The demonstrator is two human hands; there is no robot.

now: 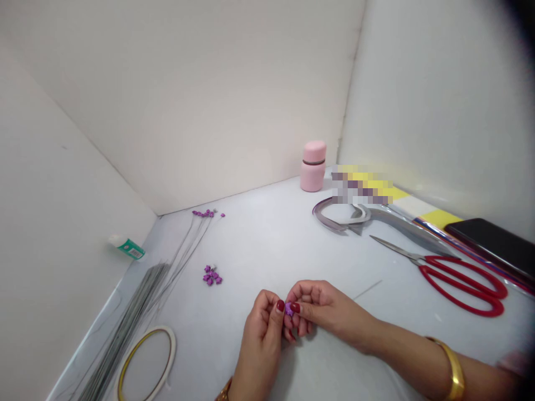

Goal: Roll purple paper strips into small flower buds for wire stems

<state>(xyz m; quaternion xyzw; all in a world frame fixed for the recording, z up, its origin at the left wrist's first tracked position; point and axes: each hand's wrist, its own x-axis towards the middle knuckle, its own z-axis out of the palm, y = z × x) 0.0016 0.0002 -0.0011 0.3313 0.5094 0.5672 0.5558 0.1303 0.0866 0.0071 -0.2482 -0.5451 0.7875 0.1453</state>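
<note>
pale tabletop [267, 245], scissors [416, 258], pink flask [312, 176], grey wires [129, 323], hands [265, 326] [320, 305] pinching purple piece [288, 309]

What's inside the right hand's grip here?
Part of a small purple piece shows between the left hand and right hand; the rest is covered, so its full shape can't be seen.

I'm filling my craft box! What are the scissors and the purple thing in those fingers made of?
Scissors: blades look like metal, grey with a soft shine; handles probably smooth plastic, evenly red.
Purple thing: maybe paper or plastic; it looks smooth, but it's too small to be sure.
</note>
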